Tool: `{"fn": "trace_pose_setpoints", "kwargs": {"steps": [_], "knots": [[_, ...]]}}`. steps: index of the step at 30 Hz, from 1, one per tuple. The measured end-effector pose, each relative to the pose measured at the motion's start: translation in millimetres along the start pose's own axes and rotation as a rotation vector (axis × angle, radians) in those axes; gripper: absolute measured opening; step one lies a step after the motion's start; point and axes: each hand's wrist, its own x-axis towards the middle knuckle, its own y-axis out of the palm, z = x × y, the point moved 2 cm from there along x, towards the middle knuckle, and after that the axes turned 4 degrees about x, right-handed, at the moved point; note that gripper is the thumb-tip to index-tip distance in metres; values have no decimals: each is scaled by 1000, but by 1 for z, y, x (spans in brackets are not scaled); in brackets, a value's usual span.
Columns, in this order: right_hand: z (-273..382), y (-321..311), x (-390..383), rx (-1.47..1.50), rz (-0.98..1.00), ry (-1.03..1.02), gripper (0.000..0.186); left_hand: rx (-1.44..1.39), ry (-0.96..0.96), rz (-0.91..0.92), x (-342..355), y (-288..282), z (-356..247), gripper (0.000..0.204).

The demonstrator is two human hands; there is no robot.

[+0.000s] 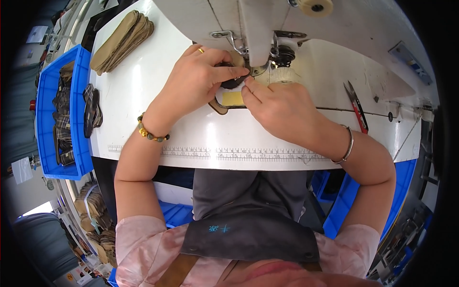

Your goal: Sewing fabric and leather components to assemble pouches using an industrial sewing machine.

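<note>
Under the head of a white sewing machine [215, 24], both my hands meet at a dark fabric piece [233, 83] with a tan part beside it. My left hand [193, 79] is closed on the piece from the left, its fingertips close to the needle area. From the right, my right hand [282, 107] has its fingers pinched together at the piece's edge, next to my left fingertips. A tan curved end [219, 106] shows below my left hand. The needle and the pinched edge are mostly hidden.
A stack of tan sole-shaped pieces [122, 42] lies at the far left. Dark plaid pieces [92, 111] rest beside a blue bin [82, 115] holding more. Red-handled thread snips [356, 107] lie at right. A printed ruler [234, 154] runs along the front edge.
</note>
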Motion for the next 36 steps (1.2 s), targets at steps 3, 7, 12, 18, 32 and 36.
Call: {"fn": "trace_pose_setpoints", "kwargs": {"steps": [3,7,12,18,32,36], "knots": [[0,0,1,-4,-11,1,7,12,22,-42,0,-1,-3,42],[0,1,0,-16,-4,-12,7,91,2,-2,0,0,-8,45],[0,1,0,-17,-36,-20,7,135,-1,1,-2,1,-9,45],[0,4,0,-3,-31,-11,7,189,-4,16,-1,-4,-15,42],[-4,9,-3,-42,3,47,30,241,-97,28,1,7,-11,38],[-4,8,-3,-29,17,62,31,235,-117,34,2,8,-11,39]]}}
